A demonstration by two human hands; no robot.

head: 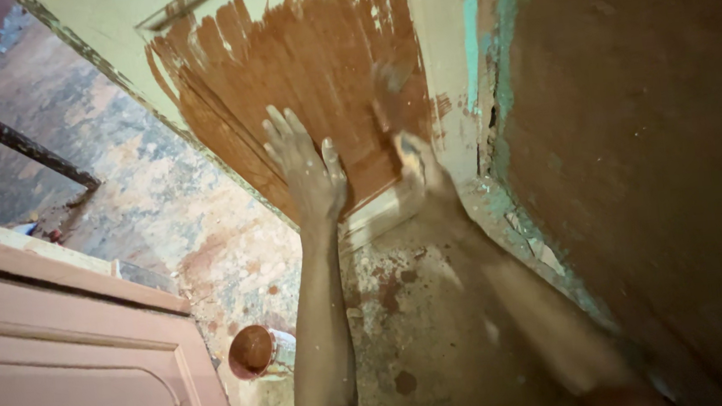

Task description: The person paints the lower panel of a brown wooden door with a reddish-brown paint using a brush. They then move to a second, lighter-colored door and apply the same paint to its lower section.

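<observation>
The left hand (310,173) lies flat and open on the half-browned door (295,68), steadying it. The blurred right hand (419,166) grips a brush (386,95) mid-stroke; next, the bare pale edges need covering, likely reloading from the paint can (256,352) on the floor (158,205).

You are in a room of a home under renovation, not a finished living space. The pale door (293,50) ahead of you is half coated in fresh brown paint, brush strokes plain on its panel. Below the door, the bare floor (205,236) is worn, blotched and spattered with brown drips. Lower left of the door, an open paint tin (256,352) stands on that floor. Right of the door, the wall (639,158) is rough, its turquoise edge flaking.
</observation>
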